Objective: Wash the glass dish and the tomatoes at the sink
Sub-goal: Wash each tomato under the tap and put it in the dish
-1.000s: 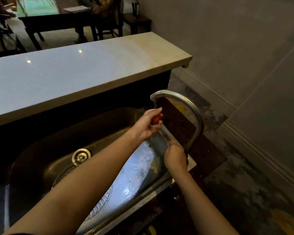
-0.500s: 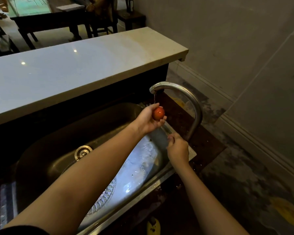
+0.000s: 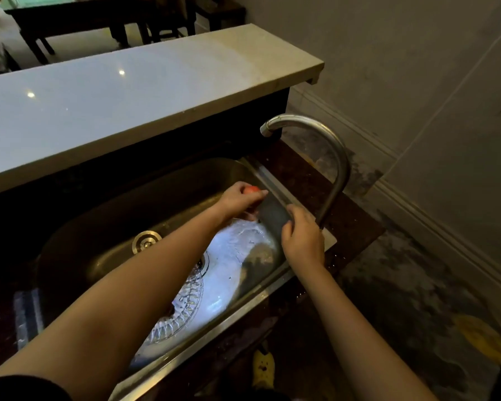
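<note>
Flanking faucet (image 3: 334, 157), marble counter (image 3: 128, 102) behind

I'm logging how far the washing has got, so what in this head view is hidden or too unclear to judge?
- Tomato: only a red sliver shows; the left hand covers the rest.
- Glass dish: the left forearm crosses it, and glare washes out its surface.
- Other tomatoes: none visible; the arms and the dark sink may hide them.
- Water flow: no stream can be made out at the faucet spout.
- Right hand: its grip by the faucet base is hidden.
</note>
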Demonstrator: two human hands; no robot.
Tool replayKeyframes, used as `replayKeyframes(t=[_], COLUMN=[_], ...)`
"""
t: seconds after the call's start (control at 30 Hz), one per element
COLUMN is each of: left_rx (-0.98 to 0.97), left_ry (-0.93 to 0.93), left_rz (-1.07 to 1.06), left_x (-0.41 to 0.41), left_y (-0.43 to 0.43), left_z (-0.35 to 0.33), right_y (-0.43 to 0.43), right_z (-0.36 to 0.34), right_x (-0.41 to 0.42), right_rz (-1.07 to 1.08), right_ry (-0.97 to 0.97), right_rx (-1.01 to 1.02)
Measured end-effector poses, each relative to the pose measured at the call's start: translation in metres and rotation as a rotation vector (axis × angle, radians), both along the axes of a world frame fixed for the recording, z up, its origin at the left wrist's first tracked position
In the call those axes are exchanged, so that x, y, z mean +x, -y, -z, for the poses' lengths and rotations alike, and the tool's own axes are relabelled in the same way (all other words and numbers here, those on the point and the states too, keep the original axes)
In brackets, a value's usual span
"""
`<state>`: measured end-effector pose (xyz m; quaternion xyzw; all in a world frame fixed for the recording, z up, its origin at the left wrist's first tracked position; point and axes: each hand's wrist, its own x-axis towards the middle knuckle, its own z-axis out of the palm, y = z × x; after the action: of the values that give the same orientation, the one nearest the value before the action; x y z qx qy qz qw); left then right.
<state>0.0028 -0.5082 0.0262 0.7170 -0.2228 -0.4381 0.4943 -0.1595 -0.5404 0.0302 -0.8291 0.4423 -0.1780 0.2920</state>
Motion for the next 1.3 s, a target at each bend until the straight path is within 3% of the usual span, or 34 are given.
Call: replayKeyframes(t=[0.1, 0.2, 0.3, 0.4, 0.53, 0.8, 0.97, 1.03, 1.17, 1.3], left_rx=[0.102, 0.219, 0.358, 0.497, 0.521, 0.643, 0.598, 0.554, 0.700, 0.709], left_ry=[0.152, 0.167, 0.227, 0.455, 0.542, 0.615, 0.534, 0.508, 0.738, 0.783], left_rz=[0.060, 0.024, -0.050, -0.053, -0.157, -0.375, -0.420, -0.427, -0.219, -0.173], left_x=[0.012, 0.031, 0.050, 0.064, 0.072, 0.084, 0.082, 0.074, 0.049, 0.045], left_y=[-0.027, -0.065, -0.108, -0.152, -0.200, -0.231, -0.230, -0.230, -0.229, -0.219], left_z=[0.016, 0.039, 0.063, 0.082, 0.107, 0.182, 0.212, 0.217, 0.228, 0.230], right_y=[-0.015, -0.025, -0.036, -0.051, -0.064, -0.089, -0.097, -0.099, -0.105, -0.108], right_z=[0.000, 0.010, 0.031, 0.062, 0.106, 0.172, 0.202, 0.212, 0.225, 0.227], right_x=[0.015, 0.038, 0.064, 0.083, 0.109, 0.157, 0.169, 0.168, 0.167, 0.168], right_rz=[-0.094, -0.199, -0.369, -0.517, -0.631, -0.600, -0.325, -0.335, -0.373, -0.390], right_ry=[0.072, 0.061, -0.112, -0.318, -0.508, -0.732, -0.686, -0.674, -0.596, -0.410], right_rx=[-0.052, 0.204, 0.434, 0.615, 0.632, 0.605, 0.542, 0.522, 0.497, 0.502])
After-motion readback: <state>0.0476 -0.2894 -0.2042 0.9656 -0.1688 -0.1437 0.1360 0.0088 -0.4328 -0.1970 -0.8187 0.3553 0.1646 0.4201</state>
